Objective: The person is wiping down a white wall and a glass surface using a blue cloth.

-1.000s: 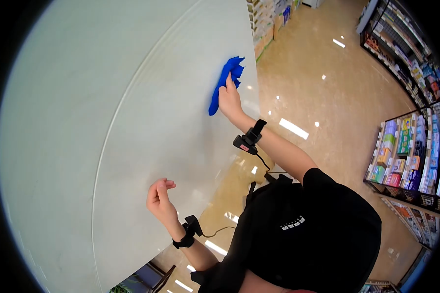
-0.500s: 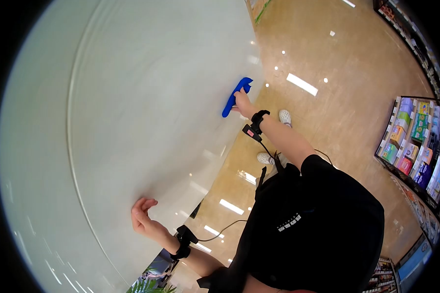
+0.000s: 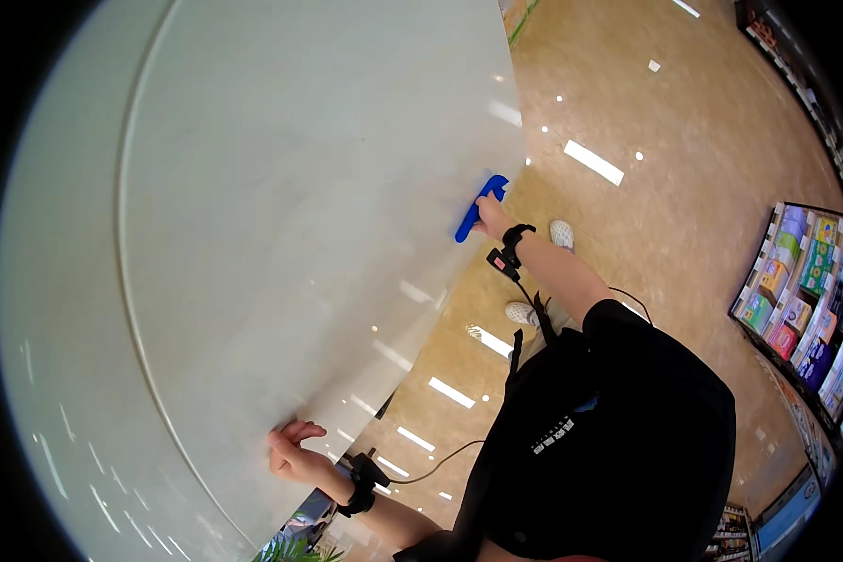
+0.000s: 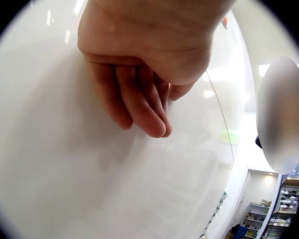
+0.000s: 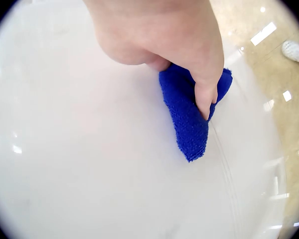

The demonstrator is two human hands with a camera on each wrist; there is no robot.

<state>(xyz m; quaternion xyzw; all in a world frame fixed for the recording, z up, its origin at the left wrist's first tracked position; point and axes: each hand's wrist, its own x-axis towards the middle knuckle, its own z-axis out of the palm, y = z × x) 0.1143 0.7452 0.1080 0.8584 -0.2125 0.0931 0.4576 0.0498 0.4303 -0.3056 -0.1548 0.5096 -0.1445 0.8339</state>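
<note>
A folded blue terry cloth (image 3: 467, 223) lies against a large glossy white surface (image 3: 253, 244), close to its right edge. My right hand (image 3: 493, 217) grips the cloth; in the right wrist view the thumb bends down over the cloth (image 5: 183, 117) and the other fingers are mostly hidden behind the palm. At the lower part of the same surface, my left hand (image 3: 295, 451) hangs with loosely bent fingers and holds nothing. In the left wrist view, its fingers (image 4: 137, 102) hover near the white surface and cast a soft shadow.
A raised curved line (image 3: 126, 281) runs down the white surface. Beyond its edge lies a shiny tan floor (image 3: 618, 103) with a white shoe (image 3: 561, 234) on it. Shelves of colourful packages (image 3: 801, 272) stand at right. Green leaves (image 3: 300, 551) show at the bottom.
The right hand has drawn the blue cloth down along the surface's right edge, closer to the body. The left hand has shifted lower, and the head view has turned.
</note>
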